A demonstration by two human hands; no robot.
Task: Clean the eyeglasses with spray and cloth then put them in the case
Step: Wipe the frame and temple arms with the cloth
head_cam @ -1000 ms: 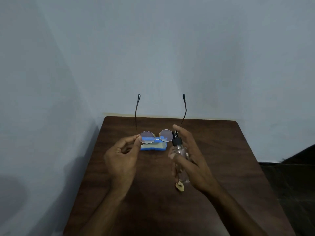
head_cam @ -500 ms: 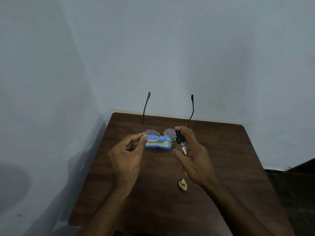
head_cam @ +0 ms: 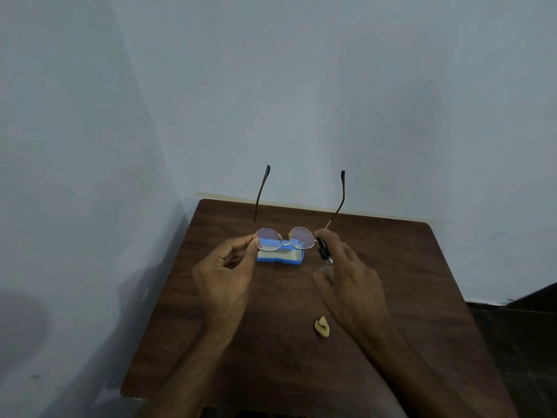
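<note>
The left hand pinched the eyeglasses at the left lens rim between thumb and fingers, holding them above the blue case on the desk. The right hand had its fingers curled round the spray bottle, its nozzle just beside the right lens. A small yellow cloth lay near the right wrist.

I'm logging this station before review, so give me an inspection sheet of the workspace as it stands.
Surface: dark wooden table, set into a wall corner.
Job's things: eyeglasses held above the table, temples unfolded; spray bottle with black nozzle beside one lens; blue case on the table behind them, pale inside showing.
Clutter: small yellowish crumpled scrap on the table, unidentified.
Hands: left hand pinches the frame's left end; right hand grips the bottle.
Cables: nothing seen.
Surroundings: pale blue walls; dark floor at right.
</note>
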